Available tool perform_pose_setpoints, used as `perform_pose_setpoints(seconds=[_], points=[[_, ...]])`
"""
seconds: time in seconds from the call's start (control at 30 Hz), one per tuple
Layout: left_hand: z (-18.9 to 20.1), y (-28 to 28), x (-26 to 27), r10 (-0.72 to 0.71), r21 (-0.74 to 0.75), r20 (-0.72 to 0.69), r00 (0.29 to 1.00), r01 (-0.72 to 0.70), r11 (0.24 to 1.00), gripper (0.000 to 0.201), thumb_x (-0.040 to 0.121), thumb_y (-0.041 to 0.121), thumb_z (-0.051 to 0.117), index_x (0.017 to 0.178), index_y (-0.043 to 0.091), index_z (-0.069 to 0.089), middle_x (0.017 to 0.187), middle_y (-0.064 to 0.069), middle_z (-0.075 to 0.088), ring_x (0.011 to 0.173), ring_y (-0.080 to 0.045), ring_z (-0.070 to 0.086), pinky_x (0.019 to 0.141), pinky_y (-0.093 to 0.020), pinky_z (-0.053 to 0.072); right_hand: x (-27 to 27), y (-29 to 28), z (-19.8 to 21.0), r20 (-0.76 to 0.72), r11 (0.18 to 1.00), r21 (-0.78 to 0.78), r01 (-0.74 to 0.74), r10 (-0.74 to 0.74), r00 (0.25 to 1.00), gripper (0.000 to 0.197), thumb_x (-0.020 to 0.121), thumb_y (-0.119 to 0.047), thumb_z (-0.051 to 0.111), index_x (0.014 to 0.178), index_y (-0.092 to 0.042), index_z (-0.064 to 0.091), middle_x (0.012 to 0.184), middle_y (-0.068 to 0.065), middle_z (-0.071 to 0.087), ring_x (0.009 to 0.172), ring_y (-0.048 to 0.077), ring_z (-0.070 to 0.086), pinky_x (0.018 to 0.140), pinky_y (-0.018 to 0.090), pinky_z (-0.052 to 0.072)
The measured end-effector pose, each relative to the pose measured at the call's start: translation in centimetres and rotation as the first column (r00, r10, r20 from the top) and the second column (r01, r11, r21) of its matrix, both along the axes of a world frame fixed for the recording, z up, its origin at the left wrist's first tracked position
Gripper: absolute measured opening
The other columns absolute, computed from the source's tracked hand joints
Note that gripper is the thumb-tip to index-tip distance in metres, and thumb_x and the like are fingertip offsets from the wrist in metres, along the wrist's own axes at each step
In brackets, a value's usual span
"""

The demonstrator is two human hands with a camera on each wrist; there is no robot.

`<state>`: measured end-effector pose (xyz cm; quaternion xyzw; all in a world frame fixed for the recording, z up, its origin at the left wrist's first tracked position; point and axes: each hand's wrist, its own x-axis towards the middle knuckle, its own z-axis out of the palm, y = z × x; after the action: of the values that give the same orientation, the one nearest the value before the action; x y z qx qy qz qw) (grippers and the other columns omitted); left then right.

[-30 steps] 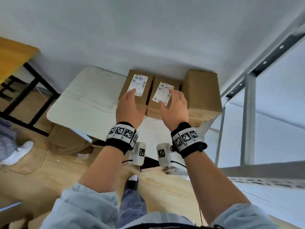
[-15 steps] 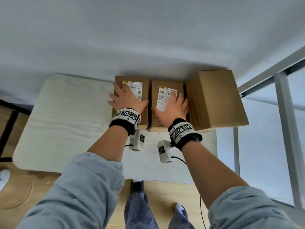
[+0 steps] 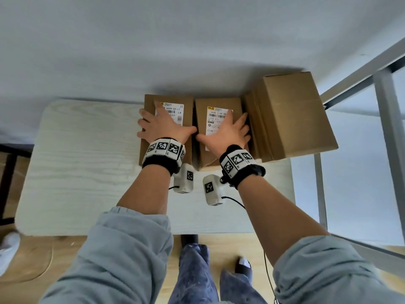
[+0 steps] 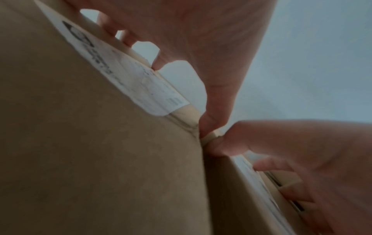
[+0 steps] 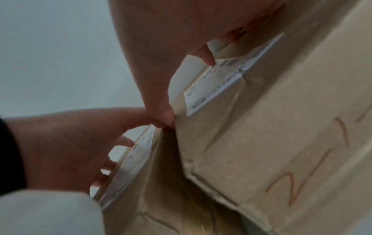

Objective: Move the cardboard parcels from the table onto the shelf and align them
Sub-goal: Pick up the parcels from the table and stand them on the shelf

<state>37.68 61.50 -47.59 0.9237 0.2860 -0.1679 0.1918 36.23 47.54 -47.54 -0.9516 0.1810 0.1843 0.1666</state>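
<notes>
A person looks down at a pale wooden table (image 3: 76,163) standing against a white wall. Three cardboard parcels sit in a row along the table's far edge, toward its far right corner.

The left hand (image 3: 163,128) lies flat on top of the left parcel (image 3: 168,99), fingers spread and straight, partly covering a white shipping label (image 3: 174,110). The hand is not grasping; it presses on the lid, with the thumb reaching toward the parcel's right edge.

The right hand (image 3: 228,133) lies the same way on the middle parcel (image 3: 219,104), fingers straight and spread over its own label (image 3: 213,121), the thumb pointing left. The two thumbs nearly meet over the narrow gap between these parcels. In the left wrist view the left hand (image 4: 181,39) and the right hand (image 4: 302,151) both rest on the top edges of the parcels, thumbs close together.

The big parcel (image 3: 291,115) stands at the far right corner, taller than the others, just beside the middle one and overhanging the table's right edge. All three parcels are closed, so what is inside cannot be seen.

A grey metal shelf frame (image 3: 388,128) rises to the right of the table. Both wrists wear bands with black and white square markers.
</notes>
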Motion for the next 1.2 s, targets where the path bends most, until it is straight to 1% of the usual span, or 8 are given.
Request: perform_pose_setpoints(seconds=[0.1,0.2,0.33,0.5,0.63,0.9,1.07,1.2], points=[[0.6,0.1,-1.7,0.033,-0.025,0.006,0.999,-0.033,0.999,0.132,0.054,0.066,0.08,0.156,0.024,0.007,0.159,-0.025,0.009,0.142,-0.046,0.021,0.109,-0.062,0.03,-1.5,-0.1,0.5,0.025,1.0,-0.002,-0.008,0.008,1.0,0.129,0.061,-0.076,0.07,0.157,-0.017,0.007,0.162,0.024,-0.001,0.145,0.045,0.016,0.114,0.056,0.021],[1.5,-0.4,-4.4,0.071,-0.032,0.04,0.997,-0.069,0.997,0.13,0.056,0.067,0.079,0.156,0.025,0.007,0.16,-0.024,0.008,0.143,-0.045,0.02,0.11,-0.062,0.029,-3.4,-0.2,1.7,0.102,1.0,-0.008,-0.017,0.018,0.995,0.129,0.058,-0.079,0.069,0.155,-0.017,0.011,0.162,0.024,0.005,0.143,0.045,0.02,0.112,0.056,0.024],[3.2,-1.4,-8.6,0.128,-0.033,0.099,0.987,-0.125,0.992,0.128,0.058,0.068,0.079,0.155,0.025,0.008,0.159,-0.023,0.01,0.143,-0.044,0.022,0.11,-0.061,0.028,-6.9,-1.2,3.6,0.167,0.998,0.042,-0.037,0.03,0.985,0.127,0.057,-0.079,0.07,0.154,-0.018,0.013,0.161,0.023,0.007,0.142,0.045,0.021,0.111,0.057,0.024],[5.8,-4.0,-15.1,0.146,-0.032,0.143,0.979,-0.143,0.989,0.127,0.059,0.067,0.078,0.156,0.026,0.007,0.16,-0.023,0.009,0.143,-0.043,0.021,0.112,-0.06,0.027,-13.2,-3.9,5.5,0.224,0.993,0.106,-0.05,0.025,0.974,0.125,0.059,-0.076,0.07,0.153,-0.018,0.014,0.161,0.024,0.007,0.142,0.047,0.02,0.113,0.059,0.024],[7.9,-6.9,-21.4,0.158,-0.026,0.192,0.969,-0.156,0.987,0.126,0.06,0.067,0.078,0.156,0.026,0.007,0.16,-0.022,0.009,0.144,-0.043,0.02,0.112,-0.061,0.027,-19.3,-6.9,7.0,0.274,0.987,0.142,-0.077,0.036,0.961,0.122,0.06,-0.073,0.071,0.153,-0.019,0.014,0.162,0.024,0.0,0.143,0.048,0.018,0.114,0.059,0.022],[10.3,-12.8,-33.5,0.202,-0.001,0.265,0.943,-0.21,0.978,0.126,0.058,0.067,0.078,0.155,0.028,0.007,0.16,-0.021,0.01,0.143,-0.041,0.021,0.11,-0.059,0.028,-30.8,-12.7,9.3,0.367,0.975,0.182,-0.125,0.051,0.929,0.122,0.058,-0.074,0.072,0.152,-0.021,0.016,0.161,0.023,0.005,0.142,0.045,0.021,0.113,0.058,0.023],[11.5,-15.6,-38.6,0.182,0.021,0.272,0.945,-0.195,0.98,0.128,0.056,0.068,0.078,0.155,0.028,0.007,0.159,-0.02,0.011,0.143,-0.041,0.022,0.11,-0.059,0.028,-36.2,-15.6,10.0,0.352,0.973,0.209,-0.103,0.023,0.936,0.117,0.06,-0.071,0.073,0.151,-0.023,0.016,0.162,0.021,0.003,0.143,0.045,0.018,0.114,0.058,0.021],[12.0,-17.6,-41.2,0.138,0.016,0.294,0.946,-0.149,0.989,0.127,0.056,0.067,0.078,0.155,0.028,0.007,0.159,-0.02,0.011,0.142,-0.041,0.022,0.11,-0.059,0.028,-39.5,-17.6,10.2,0.376,0.973,0.227,-0.04,-0.05,0.925,0.117,0.058,-0.067,0.075,0.15,-0.025,0.016,0.162,0.02,0.003,0.143,0.045,0.019,0.114,0.058,0.022]])
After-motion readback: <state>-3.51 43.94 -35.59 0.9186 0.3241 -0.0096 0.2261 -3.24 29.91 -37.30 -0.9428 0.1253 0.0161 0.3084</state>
